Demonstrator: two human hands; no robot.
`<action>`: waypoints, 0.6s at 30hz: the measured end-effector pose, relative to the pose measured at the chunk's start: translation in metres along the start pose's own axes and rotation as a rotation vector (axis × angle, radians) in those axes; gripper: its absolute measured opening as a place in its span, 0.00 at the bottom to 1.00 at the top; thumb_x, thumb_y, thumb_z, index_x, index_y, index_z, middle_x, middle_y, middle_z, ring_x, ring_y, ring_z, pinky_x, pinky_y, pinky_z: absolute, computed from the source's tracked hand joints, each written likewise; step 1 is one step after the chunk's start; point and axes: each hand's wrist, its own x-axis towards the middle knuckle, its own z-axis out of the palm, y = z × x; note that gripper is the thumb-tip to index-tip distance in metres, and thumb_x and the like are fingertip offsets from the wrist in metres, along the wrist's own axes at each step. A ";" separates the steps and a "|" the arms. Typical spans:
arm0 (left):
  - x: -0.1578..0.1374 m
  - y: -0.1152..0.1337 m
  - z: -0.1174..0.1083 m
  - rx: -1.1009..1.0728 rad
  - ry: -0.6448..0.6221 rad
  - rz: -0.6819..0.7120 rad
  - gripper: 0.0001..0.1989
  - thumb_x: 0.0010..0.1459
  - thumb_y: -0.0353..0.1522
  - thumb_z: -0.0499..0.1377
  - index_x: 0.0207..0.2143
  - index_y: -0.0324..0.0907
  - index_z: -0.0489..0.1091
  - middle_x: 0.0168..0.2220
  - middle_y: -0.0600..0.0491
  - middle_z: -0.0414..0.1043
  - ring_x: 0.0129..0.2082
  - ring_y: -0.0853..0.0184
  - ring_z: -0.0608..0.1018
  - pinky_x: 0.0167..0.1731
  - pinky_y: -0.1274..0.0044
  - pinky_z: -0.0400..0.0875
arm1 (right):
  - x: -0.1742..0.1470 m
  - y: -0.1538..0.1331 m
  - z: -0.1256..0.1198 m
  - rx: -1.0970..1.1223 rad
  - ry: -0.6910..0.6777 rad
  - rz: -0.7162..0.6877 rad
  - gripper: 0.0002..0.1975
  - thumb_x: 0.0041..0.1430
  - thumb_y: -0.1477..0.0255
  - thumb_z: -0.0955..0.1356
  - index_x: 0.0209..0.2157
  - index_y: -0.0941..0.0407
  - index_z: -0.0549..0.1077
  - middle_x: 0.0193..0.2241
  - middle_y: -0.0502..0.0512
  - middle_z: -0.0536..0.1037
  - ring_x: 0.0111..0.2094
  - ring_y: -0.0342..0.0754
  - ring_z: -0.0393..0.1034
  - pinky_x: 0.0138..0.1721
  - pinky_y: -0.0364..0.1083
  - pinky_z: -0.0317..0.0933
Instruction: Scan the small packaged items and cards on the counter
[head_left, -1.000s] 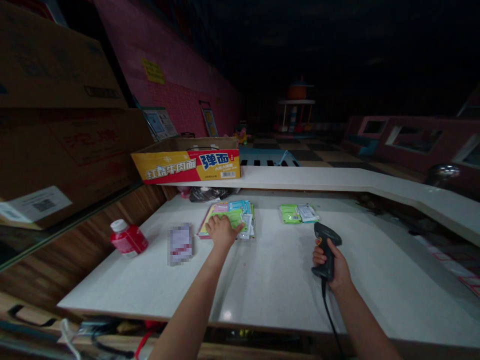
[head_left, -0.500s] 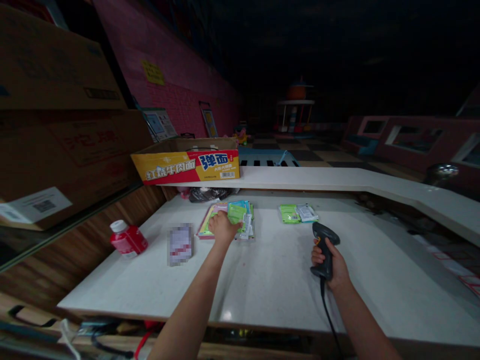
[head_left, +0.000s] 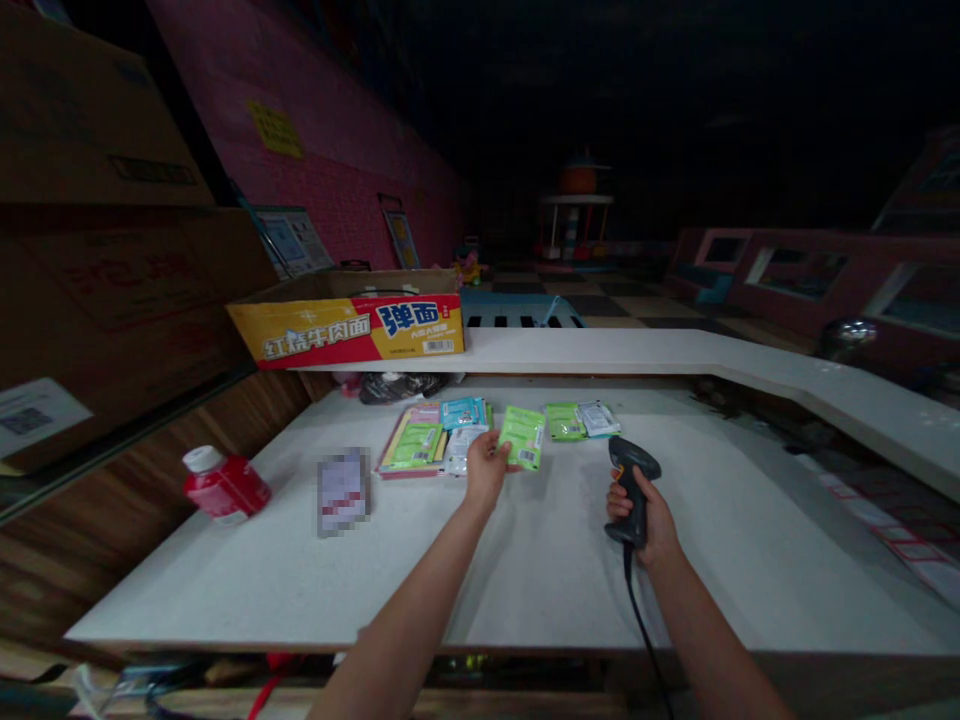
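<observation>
Head view: left hand (head_left: 488, 470) pinches green barcoded sachet (head_left: 523, 436) by near-left edge, long axis roughly near-far. Sachet left and slightly far of black barcode scanner (head_left: 634, 460), clasped in right hand (head_left: 654, 525); left hand nearer sachet.

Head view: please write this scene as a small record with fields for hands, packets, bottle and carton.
Left hand: holding a green packet
Right hand: gripping a corded barcode scanner
Packet pile: on the white counter, left of the held packet
Packet pair: beyond the scanner, one green, one silver
Bottle: red, white-capped, left on the counter
Noodle carton: red-and-yellow, on the raised ledge
</observation>
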 end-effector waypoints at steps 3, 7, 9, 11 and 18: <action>-0.007 -0.028 0.023 -0.044 -0.061 -0.065 0.12 0.49 0.35 0.62 0.32 0.42 0.61 0.29 0.57 0.66 0.28 0.68 0.75 0.22 0.75 0.75 | 0.000 0.000 0.000 0.001 -0.004 -0.002 0.11 0.53 0.67 0.72 0.35 0.57 0.69 0.19 0.44 0.65 0.15 0.36 0.57 0.14 0.35 0.58; -0.005 -0.052 0.031 0.038 -0.108 0.061 0.12 0.54 0.39 0.59 0.34 0.43 0.59 0.29 0.57 0.65 0.27 0.68 0.74 0.23 0.74 0.75 | 0.000 0.000 0.002 -0.014 0.013 -0.001 0.10 0.55 0.66 0.71 0.35 0.57 0.69 0.19 0.44 0.65 0.16 0.36 0.57 0.14 0.35 0.57; -0.002 -0.058 0.029 0.046 -0.097 0.118 0.13 0.55 0.40 0.58 0.34 0.43 0.58 0.31 0.56 0.66 0.28 0.68 0.74 0.25 0.75 0.75 | -0.001 0.001 0.003 -0.024 0.026 -0.002 0.11 0.55 0.66 0.71 0.35 0.57 0.70 0.18 0.44 0.66 0.15 0.36 0.57 0.14 0.34 0.57; 0.001 -0.061 0.026 0.040 -0.076 0.134 0.14 0.56 0.42 0.57 0.35 0.44 0.58 0.31 0.55 0.65 0.29 0.68 0.73 0.26 0.74 0.74 | -0.003 0.001 0.004 -0.036 0.029 -0.013 0.12 0.54 0.66 0.72 0.35 0.58 0.70 0.19 0.44 0.66 0.15 0.35 0.57 0.14 0.34 0.56; 0.003 -0.063 0.023 0.036 -0.078 0.140 0.16 0.56 0.45 0.57 0.35 0.44 0.57 0.32 0.55 0.63 0.31 0.68 0.72 0.28 0.75 0.74 | -0.014 0.007 0.015 -0.189 0.065 -0.056 0.17 0.48 0.63 0.75 0.34 0.59 0.70 0.17 0.44 0.67 0.15 0.34 0.57 0.14 0.34 0.54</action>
